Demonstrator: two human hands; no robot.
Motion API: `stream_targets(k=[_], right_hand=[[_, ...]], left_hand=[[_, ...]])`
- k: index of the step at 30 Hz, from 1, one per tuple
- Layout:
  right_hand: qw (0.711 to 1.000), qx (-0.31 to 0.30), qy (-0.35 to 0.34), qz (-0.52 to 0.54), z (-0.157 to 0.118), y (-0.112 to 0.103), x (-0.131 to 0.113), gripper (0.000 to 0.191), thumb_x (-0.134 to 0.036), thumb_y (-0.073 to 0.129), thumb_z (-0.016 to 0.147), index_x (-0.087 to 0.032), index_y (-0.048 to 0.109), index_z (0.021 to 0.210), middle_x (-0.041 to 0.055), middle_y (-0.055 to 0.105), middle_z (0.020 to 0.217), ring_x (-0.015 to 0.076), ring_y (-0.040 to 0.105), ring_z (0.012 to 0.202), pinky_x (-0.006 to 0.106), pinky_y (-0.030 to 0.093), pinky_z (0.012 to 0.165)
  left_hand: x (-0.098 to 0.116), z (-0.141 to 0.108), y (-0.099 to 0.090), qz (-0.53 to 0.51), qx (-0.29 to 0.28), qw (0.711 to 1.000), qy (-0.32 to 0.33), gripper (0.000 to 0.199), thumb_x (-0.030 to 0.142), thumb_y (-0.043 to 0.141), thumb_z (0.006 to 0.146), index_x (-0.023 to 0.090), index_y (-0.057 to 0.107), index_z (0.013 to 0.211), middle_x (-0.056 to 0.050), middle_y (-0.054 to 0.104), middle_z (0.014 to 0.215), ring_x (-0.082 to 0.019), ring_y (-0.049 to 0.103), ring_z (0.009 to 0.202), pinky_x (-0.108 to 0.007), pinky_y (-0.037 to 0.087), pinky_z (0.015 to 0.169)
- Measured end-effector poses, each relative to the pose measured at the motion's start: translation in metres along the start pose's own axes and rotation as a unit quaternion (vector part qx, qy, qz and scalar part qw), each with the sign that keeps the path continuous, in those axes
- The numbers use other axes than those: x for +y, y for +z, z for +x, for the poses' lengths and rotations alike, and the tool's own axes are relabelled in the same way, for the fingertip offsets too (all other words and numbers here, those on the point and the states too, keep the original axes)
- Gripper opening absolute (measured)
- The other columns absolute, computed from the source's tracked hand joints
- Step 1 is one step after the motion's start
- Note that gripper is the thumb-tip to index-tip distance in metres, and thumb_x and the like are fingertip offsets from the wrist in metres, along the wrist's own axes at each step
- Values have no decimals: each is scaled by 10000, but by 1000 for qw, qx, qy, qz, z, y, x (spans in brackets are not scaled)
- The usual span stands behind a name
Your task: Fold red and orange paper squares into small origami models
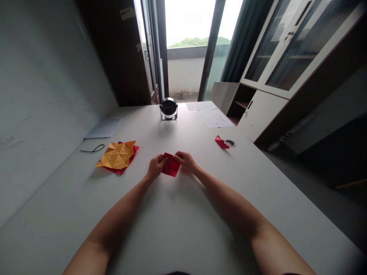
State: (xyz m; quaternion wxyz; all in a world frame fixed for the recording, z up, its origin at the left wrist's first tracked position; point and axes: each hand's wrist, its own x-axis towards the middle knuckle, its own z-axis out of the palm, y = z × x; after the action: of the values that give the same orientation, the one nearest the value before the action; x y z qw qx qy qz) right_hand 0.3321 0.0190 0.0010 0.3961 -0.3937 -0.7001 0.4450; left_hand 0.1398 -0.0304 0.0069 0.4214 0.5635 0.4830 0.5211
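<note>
A small red square of paper (171,166) is held between my two hands, just above the middle of the white table. My left hand (156,166) pinches its left edge, thumb on the near face. On the other side, my right hand (186,161) grips the upper right corner between thumb and fingers. The paper looks folded, though its layers cannot be made out. To the left lies a creased orange sheet of paper (117,156) on top of a red sheet (133,154). A folded red paper piece (221,142) rests off to the right.
Beside the folded red piece sits a roll of tape (230,143). A round black-and-silver device (168,108) stands at the table's far edge. Printed papers (215,118) lie at the back right, another sheet (103,128) at the left. A black cable loop (96,148) is near the wall.
</note>
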Motion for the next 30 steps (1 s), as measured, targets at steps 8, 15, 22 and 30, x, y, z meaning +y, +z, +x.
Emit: stream_targets(k=[8, 15, 22, 30], right_hand=[[998, -62, -7, -2, -5, -1, -7, 430, -589, 567, 840, -179, 535, 712, -40, 469, 605, 103, 376, 567, 233, 297, 527], [999, -50, -1, 15, -4, -3, -3, 430, -583, 570, 844, -184, 527, 690, -47, 446, 572, 98, 359, 538, 234, 279, 504], [997, 29, 5, 74, 0, -5, 1, 436, -597, 550, 853, -195, 519, 689, -38, 467, 573, 108, 408, 526, 236, 307, 492], [995, 22, 20, 100, 0, -2, 2, 503, -662, 545, 832, -201, 463, 648, -44, 433, 546, 105, 403, 498, 238, 304, 474]], left_hand=[[2, 2, -4, -45, 16, 998, -29, 292, 447, 679, 797, 158, 667, 842, -17, 673, 722, -146, 599, 627, -224, 449, 549], [0, 2, -4, -85, 1, 995, -49, 356, 494, 694, 789, 143, 675, 841, -37, 680, 736, -147, 595, 610, -242, 464, 534], [3, 3, -5, -84, -23, 995, -53, 296, 447, 664, 805, 151, 668, 812, -25, 655, 729, -150, 591, 650, -235, 453, 564], [1, 3, -4, -88, -1, 994, -58, 406, 529, 599, 841, 161, 558, 674, 26, 506, 591, -94, 440, 523, -204, 323, 479]])
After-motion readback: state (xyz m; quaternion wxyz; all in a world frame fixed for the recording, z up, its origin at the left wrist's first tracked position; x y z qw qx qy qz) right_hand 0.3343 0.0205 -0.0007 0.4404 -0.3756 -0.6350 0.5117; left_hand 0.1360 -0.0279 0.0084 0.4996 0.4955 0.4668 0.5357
